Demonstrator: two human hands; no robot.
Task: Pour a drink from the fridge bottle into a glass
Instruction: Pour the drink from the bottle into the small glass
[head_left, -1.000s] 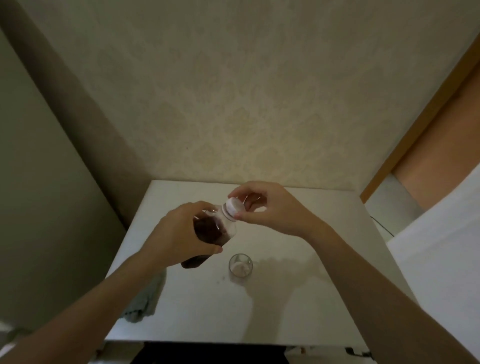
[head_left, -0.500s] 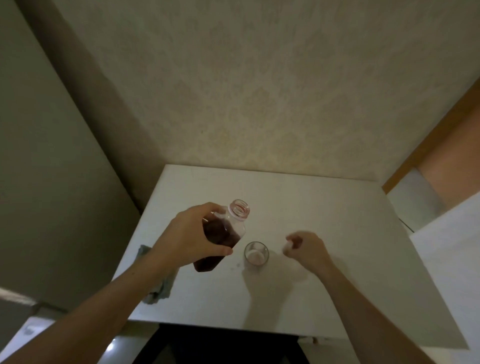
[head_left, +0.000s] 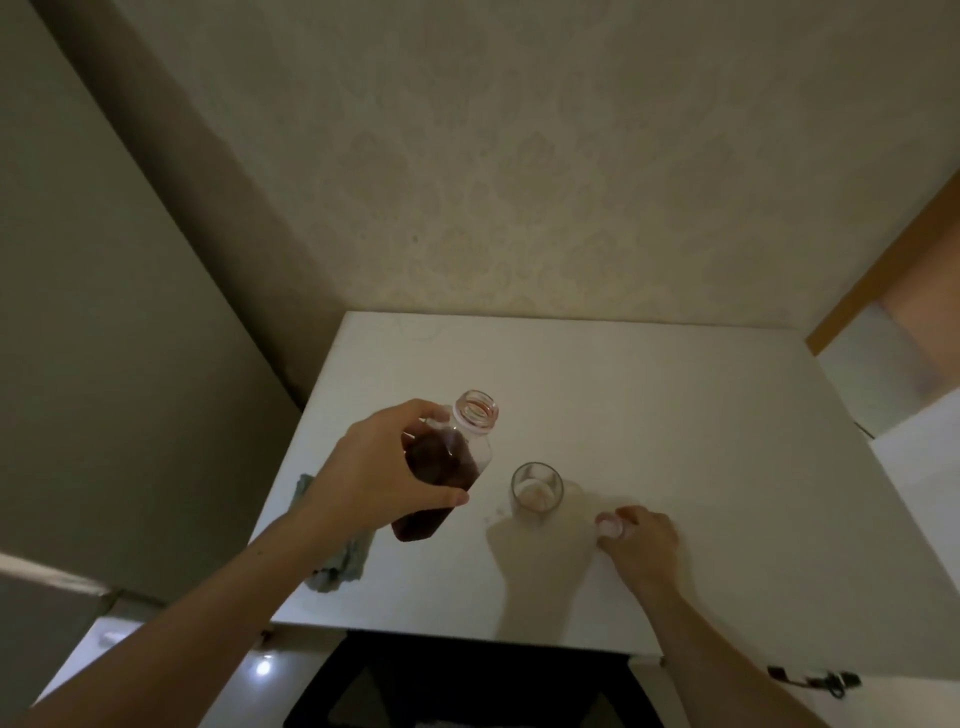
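My left hand (head_left: 379, 475) grips a clear plastic bottle (head_left: 447, 462) of dark red drink, held above the white table (head_left: 649, 405) and tilted with its open neck up and to the right. A small clear glass (head_left: 536, 487) stands upright on the table just right of the bottle's lower part. My right hand (head_left: 641, 545) rests on the table right of the glass, fingers closed around the white cap (head_left: 609, 526).
A crumpled grey cloth (head_left: 343, 558) lies at the table's left front edge, partly under my left forearm. A patterned wall backs the table. A dark chair or opening sits below the front edge, and a black cable (head_left: 815, 680) lies at lower right.
My right hand took the cap off the bottle and carried it down to the table, right of the glass. The bottle stays in my left hand, its neck now open.
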